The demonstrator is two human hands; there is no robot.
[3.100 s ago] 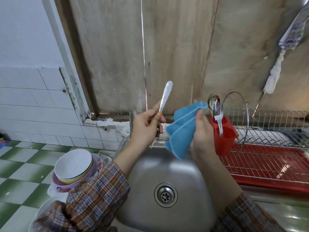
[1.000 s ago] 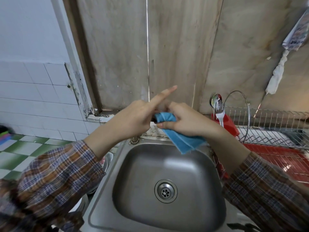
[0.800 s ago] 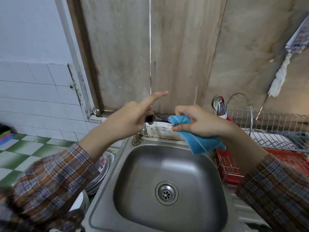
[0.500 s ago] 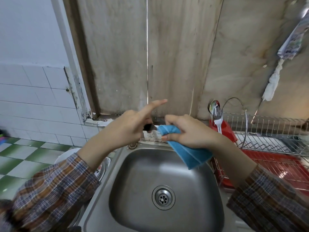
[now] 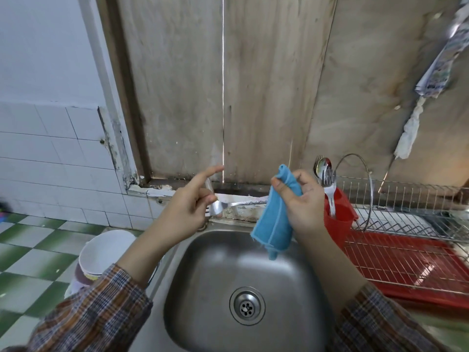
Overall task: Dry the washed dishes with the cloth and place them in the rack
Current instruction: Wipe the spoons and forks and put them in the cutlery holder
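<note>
My left hand grips a metal fork by its tined end, index finger stretched out; the handle points right toward the cloth. My right hand holds a blue cloth that hangs down over the sink. The fork handle is bare, out of the cloth. A red cutlery cup with a spoon and forks stands at the left end of the wire dish rack on its red tray.
A stack of white bowls and plates sits low on the left beside the sink, over a green-and-white checkered floor. A wooden board wall stands close behind. A hanging rag is at the upper right.
My right hand has slid the cloth off the fork handle and lifted away to the right; the handle now shows bare. Earlier the cloth was wrapped around it.
</note>
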